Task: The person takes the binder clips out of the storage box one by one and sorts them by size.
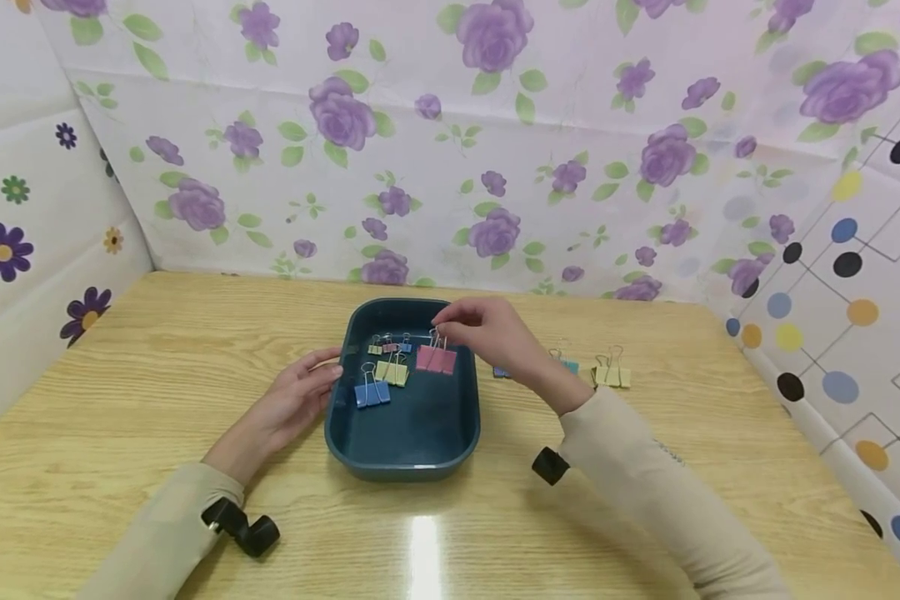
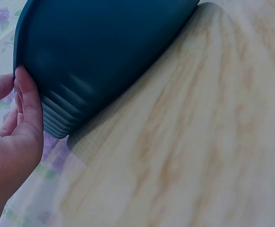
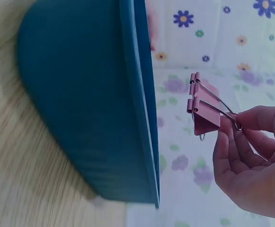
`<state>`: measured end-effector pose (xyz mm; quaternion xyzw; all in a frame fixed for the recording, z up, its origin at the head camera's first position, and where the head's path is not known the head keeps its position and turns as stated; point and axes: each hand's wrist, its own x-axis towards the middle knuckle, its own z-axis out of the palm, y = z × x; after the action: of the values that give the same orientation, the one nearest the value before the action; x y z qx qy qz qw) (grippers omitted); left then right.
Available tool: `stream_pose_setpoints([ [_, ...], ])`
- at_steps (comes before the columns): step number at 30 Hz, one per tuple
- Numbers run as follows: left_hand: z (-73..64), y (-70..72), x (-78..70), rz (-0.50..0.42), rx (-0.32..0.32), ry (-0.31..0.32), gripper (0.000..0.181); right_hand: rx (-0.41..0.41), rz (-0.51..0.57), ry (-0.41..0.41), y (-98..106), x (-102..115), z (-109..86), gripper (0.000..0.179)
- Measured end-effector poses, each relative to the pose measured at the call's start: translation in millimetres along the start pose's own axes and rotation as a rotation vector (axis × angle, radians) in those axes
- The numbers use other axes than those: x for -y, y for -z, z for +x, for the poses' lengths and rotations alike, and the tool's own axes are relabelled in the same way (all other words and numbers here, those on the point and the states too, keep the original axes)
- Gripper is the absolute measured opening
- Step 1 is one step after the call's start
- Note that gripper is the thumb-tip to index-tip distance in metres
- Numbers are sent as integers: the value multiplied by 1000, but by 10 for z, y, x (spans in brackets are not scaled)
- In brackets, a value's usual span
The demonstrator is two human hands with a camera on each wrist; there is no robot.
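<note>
A dark teal plastic tray [image 1: 405, 471] stands on the table, with several binder clips inside. At its left side my left hand [image 1: 300, 396] holds the rim, and the left wrist view shows the fingertips [image 2: 26, 80] right at the edge and outer wall. Over the tray, my right hand [image 1: 491, 337] pinches a pink binder clip [image 1: 436, 360] by its wire handles, thumb against fingers, the clip's body hanging down. In the right wrist view the same pink binder clip [image 3: 206, 106] shows above the rim. A blue clip [image 1: 372, 394] and a yellow clip [image 1: 392, 373] lie in the tray's left half.
Three small clips [image 1: 389, 343] sit near the tray's back. On the table to the right are a yellow clip [image 1: 612, 377], a teal clip [image 1: 568, 366] and a blue clip [image 1: 501, 372] partly hidden by the right hand. Flowered cloth [image 1: 420, 167] stands behind the table.
</note>
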<state>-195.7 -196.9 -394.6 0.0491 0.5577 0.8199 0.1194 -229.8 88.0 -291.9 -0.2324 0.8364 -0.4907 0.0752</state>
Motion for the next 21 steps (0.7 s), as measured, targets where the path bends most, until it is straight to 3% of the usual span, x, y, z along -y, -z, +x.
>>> stream_pose_setpoints([
  [13,-22,18,-24,7,-8,-2,33,-13,-20,0,288,-293,-87,21],
  [21,-9,5,-9,21,-24,11,41,10,-15,-68,441,-520,-235,24],
])
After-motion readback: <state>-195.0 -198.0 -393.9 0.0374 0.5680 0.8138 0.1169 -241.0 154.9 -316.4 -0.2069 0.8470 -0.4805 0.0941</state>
